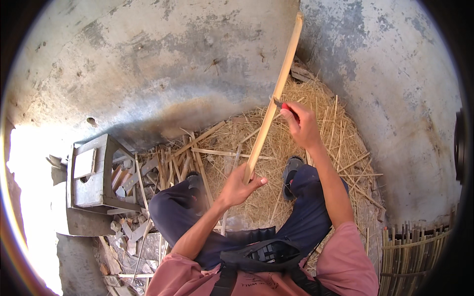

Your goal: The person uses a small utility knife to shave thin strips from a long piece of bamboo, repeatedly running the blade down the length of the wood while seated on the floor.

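Observation:
A long, pale wooden strip (276, 96) rises at a slant in front of me, its far end up against the wall. My left hand (242, 185) is closed around its lower end, with the thumb pointing right. Partway up the strip, my right hand (300, 123) grips a small knife (285, 105) by its red handle. The knife's dark blade meets the strip's right edge, where a small curl of shaving seems to stand out. Part of the knife handle is hidden inside my fingers.
Straw-like shavings (316, 111) and loose sticks cover the floor around my feet. On the left, a worn wooden box frame (91, 170) stands among rubble (131, 232). Plastered walls (197, 64) close in ahead and right. A bundle of upright sticks (414, 251) stands at lower right.

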`<state>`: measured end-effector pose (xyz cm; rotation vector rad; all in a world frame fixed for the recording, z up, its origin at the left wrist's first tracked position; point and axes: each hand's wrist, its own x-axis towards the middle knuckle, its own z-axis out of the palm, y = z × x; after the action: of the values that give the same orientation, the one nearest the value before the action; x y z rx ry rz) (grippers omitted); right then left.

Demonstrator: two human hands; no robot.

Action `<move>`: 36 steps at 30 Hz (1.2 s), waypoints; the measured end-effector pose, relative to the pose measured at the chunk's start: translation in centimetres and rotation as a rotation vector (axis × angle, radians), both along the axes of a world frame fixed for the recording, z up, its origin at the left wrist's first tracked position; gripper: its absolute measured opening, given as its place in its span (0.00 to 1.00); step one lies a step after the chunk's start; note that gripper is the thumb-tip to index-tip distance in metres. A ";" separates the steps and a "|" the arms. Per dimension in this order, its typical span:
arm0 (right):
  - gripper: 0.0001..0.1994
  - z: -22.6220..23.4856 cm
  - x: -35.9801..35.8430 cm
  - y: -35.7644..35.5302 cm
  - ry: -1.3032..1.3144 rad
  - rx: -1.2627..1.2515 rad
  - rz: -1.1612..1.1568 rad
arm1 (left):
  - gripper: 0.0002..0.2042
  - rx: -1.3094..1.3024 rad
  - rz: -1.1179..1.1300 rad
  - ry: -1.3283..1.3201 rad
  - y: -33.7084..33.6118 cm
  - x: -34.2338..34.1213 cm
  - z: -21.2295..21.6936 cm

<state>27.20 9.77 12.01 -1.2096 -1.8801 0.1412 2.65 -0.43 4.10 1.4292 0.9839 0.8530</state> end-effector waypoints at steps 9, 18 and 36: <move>0.18 -0.8 1.7 1.7 0.049 0.112 -0.086 | 0.23 -0.038 -0.062 0.041 -0.2 -0.1 0.1; 0.21 -2.4 7.3 5.3 0.107 -0.053 -0.288 | 0.23 -0.075 -0.204 0.002 -1.2 -0.3 -1.0; 0.19 -1.4 10.6 2.0 0.290 -0.670 -0.228 | 0.18 0.064 -0.013 0.158 -1.0 -0.9 -1.9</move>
<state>37.84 11.79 10.57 -1.7265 -1.4619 0.8256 1.73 -1.44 2.25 1.5747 1.0730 0.7771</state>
